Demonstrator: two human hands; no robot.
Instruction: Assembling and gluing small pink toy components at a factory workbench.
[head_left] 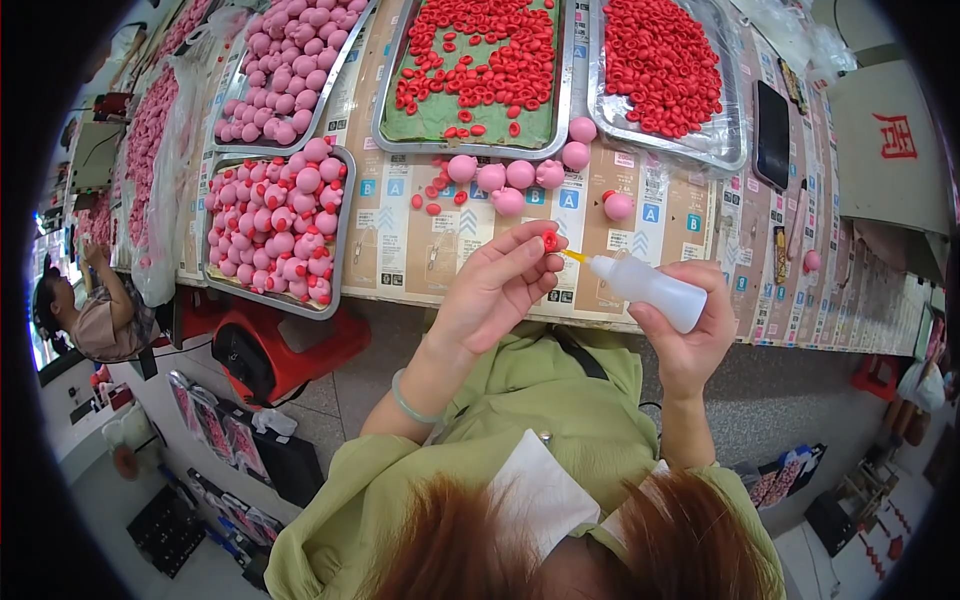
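Between the fingertips of my left hand (500,280) is a small red oval piece (550,241), hollow on the side I see. My right hand (695,325) is closed around a translucent white squeeze bottle (645,288). The bottle tilts to the left, and its thin yellow nozzle (573,255) meets or nearly meets the red piece. Just beyond my hands lie several pink balls (520,174) in a loose row, with a few loose red pieces (432,209) to their left. One pink ball with a red piece on it (619,206) sits apart, nearer my right hand.
A green-lined tray (470,150) and a clear-lined tray (690,155) hold red pieces. Two trays at the left hold pink balls; the nearer tray (345,200) has red-topped ones. A black phone (771,134) lies at the right. Another person (105,315) sits far left, near a red stool (290,350).
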